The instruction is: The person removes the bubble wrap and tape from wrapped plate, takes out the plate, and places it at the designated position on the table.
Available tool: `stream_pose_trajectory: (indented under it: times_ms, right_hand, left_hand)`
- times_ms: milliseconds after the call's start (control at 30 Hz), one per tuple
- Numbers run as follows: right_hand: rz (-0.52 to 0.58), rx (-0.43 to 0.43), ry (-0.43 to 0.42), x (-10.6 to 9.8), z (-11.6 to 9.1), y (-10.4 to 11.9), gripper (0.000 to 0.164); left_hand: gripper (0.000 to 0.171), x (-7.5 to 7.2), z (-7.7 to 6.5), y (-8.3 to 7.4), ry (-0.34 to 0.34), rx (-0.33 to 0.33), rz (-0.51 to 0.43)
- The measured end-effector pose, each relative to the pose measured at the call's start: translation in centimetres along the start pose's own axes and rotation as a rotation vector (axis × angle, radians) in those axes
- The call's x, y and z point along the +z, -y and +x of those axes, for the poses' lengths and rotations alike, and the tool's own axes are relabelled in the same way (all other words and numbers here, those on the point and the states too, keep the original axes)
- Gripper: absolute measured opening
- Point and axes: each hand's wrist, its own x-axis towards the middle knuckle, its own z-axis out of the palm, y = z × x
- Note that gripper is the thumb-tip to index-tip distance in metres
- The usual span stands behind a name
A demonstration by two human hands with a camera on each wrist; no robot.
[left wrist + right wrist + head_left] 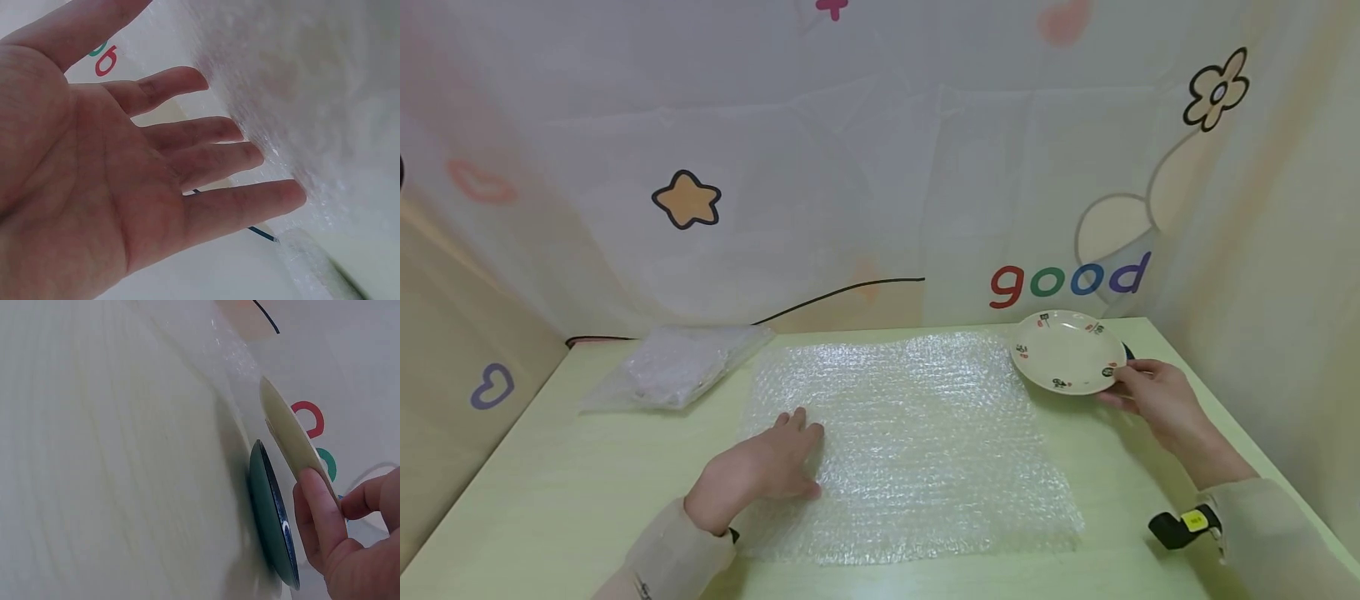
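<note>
A cream plate (1067, 354) with small printed figures around its rim is pinched at its near right edge by my right hand (1165, 404). In the right wrist view this plate (287, 428) is lifted above a dark green dish (269, 512) that rests on the table. From the head view the dish is nearly all hidden under the plate. A sheet of bubble wrap (917, 450) lies spread flat across the middle of the table. My left hand (767, 462) rests on its left part; the fingers (250, 203) are extended and hold nothing.
A clear plastic bag (677, 362) with bubble wrap inside lies at the back left of the pale table (587, 492). Behind the table hangs a printed curtain (850, 183), which also closes off both sides.
</note>
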Motion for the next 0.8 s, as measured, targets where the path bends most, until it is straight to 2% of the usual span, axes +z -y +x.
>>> stream_pose_trajectory:
  times_ms: [567,800]
  right_hand:
    - [0.111,-0.007,-0.013,-1.2,0.1,-0.4,0.058]
    - [0.172,-0.008,-0.025,-1.6,0.1,-0.6,0.048]
  left_hand:
    - [0.074,0.1,-0.2,0.3,0.022,0.015,-0.002]
    - [0.075,0.2,-0.4,0.3,0.031,0.009,-0.011]
